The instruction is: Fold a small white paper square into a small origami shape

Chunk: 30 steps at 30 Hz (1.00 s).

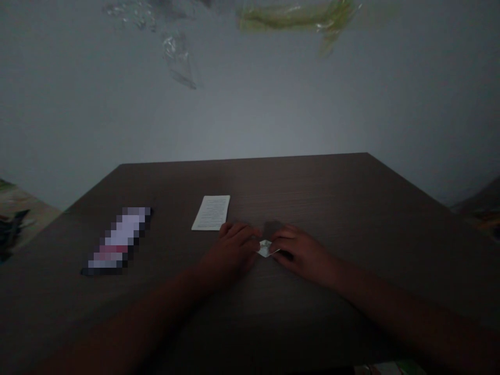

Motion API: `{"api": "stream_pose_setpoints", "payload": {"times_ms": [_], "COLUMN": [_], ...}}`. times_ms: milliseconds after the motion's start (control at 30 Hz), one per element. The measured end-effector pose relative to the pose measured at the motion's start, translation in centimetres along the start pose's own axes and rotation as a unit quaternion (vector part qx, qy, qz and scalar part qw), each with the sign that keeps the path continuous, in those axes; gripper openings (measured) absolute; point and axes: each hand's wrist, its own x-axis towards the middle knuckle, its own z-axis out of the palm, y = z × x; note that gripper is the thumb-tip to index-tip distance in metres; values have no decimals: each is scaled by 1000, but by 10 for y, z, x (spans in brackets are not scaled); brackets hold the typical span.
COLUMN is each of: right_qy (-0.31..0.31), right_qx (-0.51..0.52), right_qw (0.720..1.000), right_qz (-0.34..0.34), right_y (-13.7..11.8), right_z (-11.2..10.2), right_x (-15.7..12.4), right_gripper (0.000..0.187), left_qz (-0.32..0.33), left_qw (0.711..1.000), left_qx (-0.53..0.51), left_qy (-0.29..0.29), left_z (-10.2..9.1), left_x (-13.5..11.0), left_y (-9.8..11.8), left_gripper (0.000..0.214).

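Observation:
A small folded piece of white paper [265, 249] is between my two hands, low over the tabletop. My left hand [236, 246] has its fingers closed on the paper's left corner. On the opposite corner, the fingers of my right hand [299, 251] are pinched. The paper's middle shows creases and comes to a point toward me; its outer corners are hidden under my fingers. Just beyond my left hand lies a flat white sheet or stack of paper [212, 212] with lines of print.
A brown wood-grain table [312, 187] reaches to a pale wall [273, 104]. On the left lies a phone [119, 242] with a blurred, lit screen. Clear plastic [177, 57] and yellowish tape [289, 16] are on the wall. Cluttered items [19, 224] appear beyond the table's left edge.

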Motion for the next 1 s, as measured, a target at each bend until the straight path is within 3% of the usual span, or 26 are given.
{"api": "stream_pose_setpoints", "payload": {"times_ms": [467, 700, 1000], "right_qy": [-9, 21, 25], "right_qx": [-19, -44, -6], "right_qw": [1000, 999, 999], "right_qz": [-2, -8, 24], "right_y": [4, 5, 9], "right_z": [0, 0, -4], "right_x": [0, -1, -3], "right_gripper": [16, 16, 15], "left_qz": [-2, -7, -56], "left_qw": [1000, 1000, 998], "left_qx": [-19, -11, -38], "left_qy": [-12, -3, 12], "left_z": [-6, -1, -9], "left_x": [2, 3, 2], "left_y": [1, -5, -4], "left_gripper": [20, 21, 36]}}
